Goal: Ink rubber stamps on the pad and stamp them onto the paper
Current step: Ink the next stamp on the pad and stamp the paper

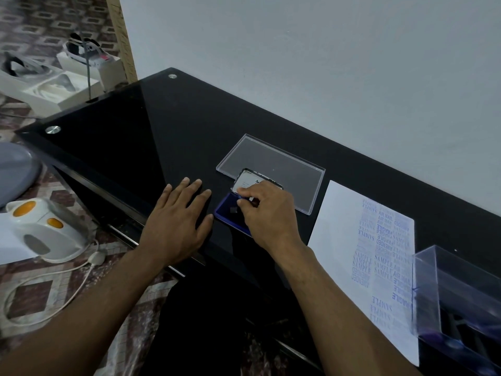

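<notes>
Two hands over black glass bench (141,126). Left hand (177,221) flat, fingers spread, just left of blue ink pad (230,213). Right hand (267,213) pinching small stamp (250,199) on pad; stamp mostly hidden by fingers. Paper (344,240) to right, blue imprints crowded, near corner under clear box (458,302), cut off at frame edge. Clear lid (273,164) beyond pad. Bare bench far left; grey wall (325,63) behind.

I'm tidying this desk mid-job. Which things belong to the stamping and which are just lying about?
Stamping: ink pad, its open lid, stamp in right hand, paper, clear box.
Lying about: clear plastic lid, kettle, grey fan.
</notes>
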Available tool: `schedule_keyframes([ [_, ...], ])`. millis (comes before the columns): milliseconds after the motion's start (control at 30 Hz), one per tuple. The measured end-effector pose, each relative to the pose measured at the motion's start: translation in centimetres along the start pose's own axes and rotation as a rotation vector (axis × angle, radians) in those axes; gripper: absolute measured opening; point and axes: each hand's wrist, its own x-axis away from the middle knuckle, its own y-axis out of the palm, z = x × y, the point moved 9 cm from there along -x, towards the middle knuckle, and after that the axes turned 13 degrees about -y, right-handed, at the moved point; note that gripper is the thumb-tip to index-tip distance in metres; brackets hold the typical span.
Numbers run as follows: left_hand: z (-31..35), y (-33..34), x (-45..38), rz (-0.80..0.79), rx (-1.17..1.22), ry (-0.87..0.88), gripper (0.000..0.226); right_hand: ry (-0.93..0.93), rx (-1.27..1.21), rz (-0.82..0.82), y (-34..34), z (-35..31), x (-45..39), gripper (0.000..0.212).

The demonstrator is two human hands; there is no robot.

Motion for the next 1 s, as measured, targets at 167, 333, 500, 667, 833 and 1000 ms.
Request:
schedule_keyframes([
  [167, 0.0, 0.0, 0.0, 0.001, -0.002, 0.001, 0.071, -0.007, 0.004, 0.002, -0.1, 0.0, 0.0, 0.018],
  [333, 0.0, 0.1, 0.0, 0.002, 0.002, 0.004, 0.07, 0.018, -0.011, -0.016, 0.2, 0.4, 0.0, 0.021],
  [500, -0.1, 0.2, 0.0, -0.004, 0.001, 0.003, 0.07, 0.014, -0.015, -0.004, 0.2, 0.4, 0.1, 0.021],
  [667, -0.1, 0.2, -0.1, -0.019, -0.003, -0.003, 0.072, 0.007, -0.004, 0.003, 0.1, 0.4, 0.2, 0.022],
  [833, -0.2, -0.1, -0.3, -0.049, 0.063, 0.001, 0.076, 0.041, -0.034, 0.065, -0.6, 0.5, 1.3, 0.024],
  [1000, 1.5, -1.5, 0.7, -0.016, 0.188, 0.049, 0.072, 0.087, -0.082, 0.185, -3.3, 1.3, 3.8, 0.028],
])
